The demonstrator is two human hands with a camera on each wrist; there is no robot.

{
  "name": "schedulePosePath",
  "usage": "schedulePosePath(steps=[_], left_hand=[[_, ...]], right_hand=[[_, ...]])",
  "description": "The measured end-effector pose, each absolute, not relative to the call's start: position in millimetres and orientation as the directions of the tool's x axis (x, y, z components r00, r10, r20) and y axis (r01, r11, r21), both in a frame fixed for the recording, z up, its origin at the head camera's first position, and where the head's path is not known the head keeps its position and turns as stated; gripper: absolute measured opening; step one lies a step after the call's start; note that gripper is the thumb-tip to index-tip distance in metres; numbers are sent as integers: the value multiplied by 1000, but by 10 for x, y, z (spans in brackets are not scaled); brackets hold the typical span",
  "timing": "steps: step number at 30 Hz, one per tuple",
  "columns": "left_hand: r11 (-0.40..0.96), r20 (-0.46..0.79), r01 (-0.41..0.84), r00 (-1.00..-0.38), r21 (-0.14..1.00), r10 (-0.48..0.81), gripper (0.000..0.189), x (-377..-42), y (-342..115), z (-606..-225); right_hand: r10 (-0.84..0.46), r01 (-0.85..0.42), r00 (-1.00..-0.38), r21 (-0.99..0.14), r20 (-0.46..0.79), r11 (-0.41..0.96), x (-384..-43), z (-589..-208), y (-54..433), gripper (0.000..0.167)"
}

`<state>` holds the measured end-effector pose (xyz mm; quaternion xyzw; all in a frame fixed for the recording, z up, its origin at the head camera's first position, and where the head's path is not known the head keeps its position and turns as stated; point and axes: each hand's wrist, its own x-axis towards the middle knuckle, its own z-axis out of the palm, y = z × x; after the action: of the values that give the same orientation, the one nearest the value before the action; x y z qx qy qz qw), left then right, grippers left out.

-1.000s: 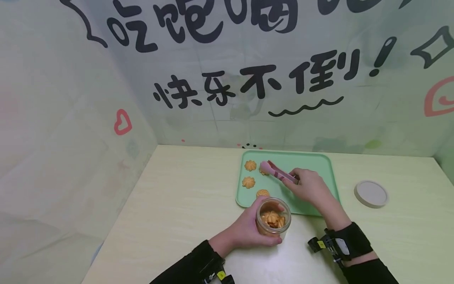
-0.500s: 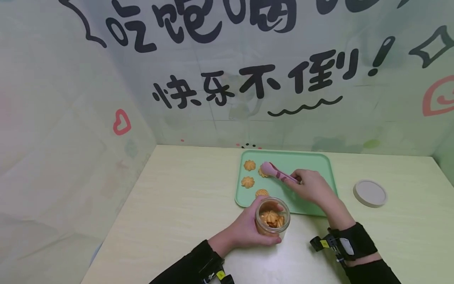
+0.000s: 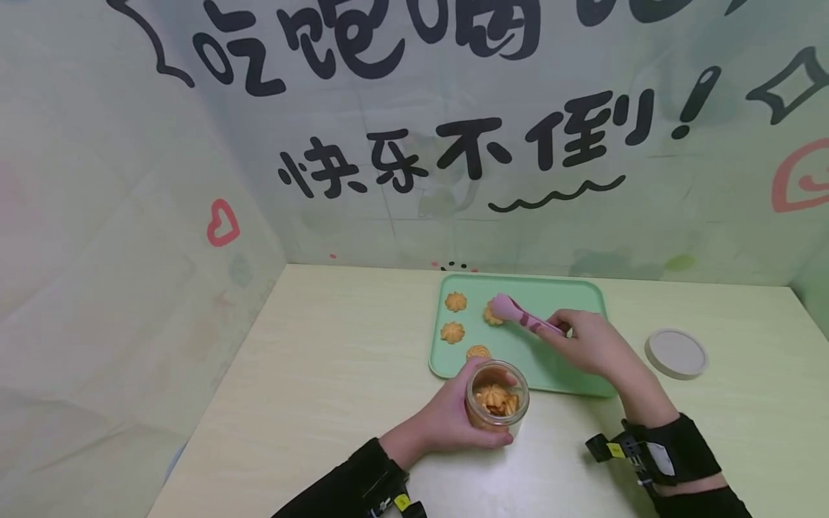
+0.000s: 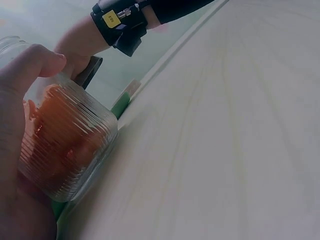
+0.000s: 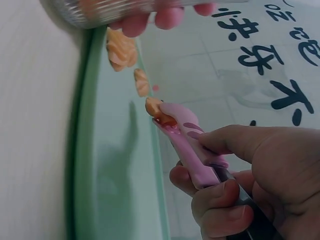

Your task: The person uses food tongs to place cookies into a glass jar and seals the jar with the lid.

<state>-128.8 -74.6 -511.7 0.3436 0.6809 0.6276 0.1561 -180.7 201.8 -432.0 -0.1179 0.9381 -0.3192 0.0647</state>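
Note:
My left hand [image 3: 453, 417] grips a ribbed glass jar [image 3: 497, 424] by its side, thumb and fingers around it. Several cookies [image 3: 496, 398] lie inside the jar. Above the tray, my right hand [image 3: 586, 342] holds pink tongs [image 3: 518, 313] with a dark handle. In the right wrist view the tongs' tips are closed around a swirled cookie [image 5: 154, 107]. From the head view I cannot tell whether this cookie is clear of the tray. Other piped cookies [image 3: 452, 332] lie on the left part of the green tray [image 3: 550, 288]; the jar partly hides the nearest.
A round pale lid [image 3: 677, 353] lies on the table [image 3: 311, 360] to the right of the tray. Behind the table stands a printed backdrop [image 3: 401, 230] with large dark characters, and another panel [image 3: 129, 288] borders the left side.
The tongs' tips have come together on the cookie. My right hand has shifted right, and the cookie has moved slightly right with the tongs. The left hand and jar stay in place.

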Motion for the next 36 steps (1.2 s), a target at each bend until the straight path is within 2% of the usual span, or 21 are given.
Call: schedulePosePath(steps=[6,14,22,26,27,31,36], left_hand=[[-17,204,258,-720,966,663,88,-1283,-751,-5122],[-26,213,262,-717,965,664,86,-1285,-748,-5103],[-21,190,236,-726,972,661,86,-1269,-750,-5101],[-6,186,241,-731,970,657,87,-1271,-742,-5084],[-3,187,245,-732,970,655,87,-1271,-742,-5081],[10,181,246,-740,969,648,88,-1260,-745,-5077],[35,148,223,-748,974,647,88,-1240,-757,-5080]], right_hand=[[-247,-188,-969,-616,-11,765,-1755,-4182,2124,32],[-247,-164,-968,-625,-47,763,-1670,-3910,2310,36],[-298,-203,-954,-663,-32,721,-1395,-3560,2434,24],[-351,-316,-933,-661,84,681,-1198,-3414,2448,6],[-367,-350,-923,-654,117,670,-1147,-3391,2448,6],[-445,-474,-870,-605,211,640,-987,-3353,2436,19],[-573,-619,-775,-507,268,600,-895,-3350,2400,26]])
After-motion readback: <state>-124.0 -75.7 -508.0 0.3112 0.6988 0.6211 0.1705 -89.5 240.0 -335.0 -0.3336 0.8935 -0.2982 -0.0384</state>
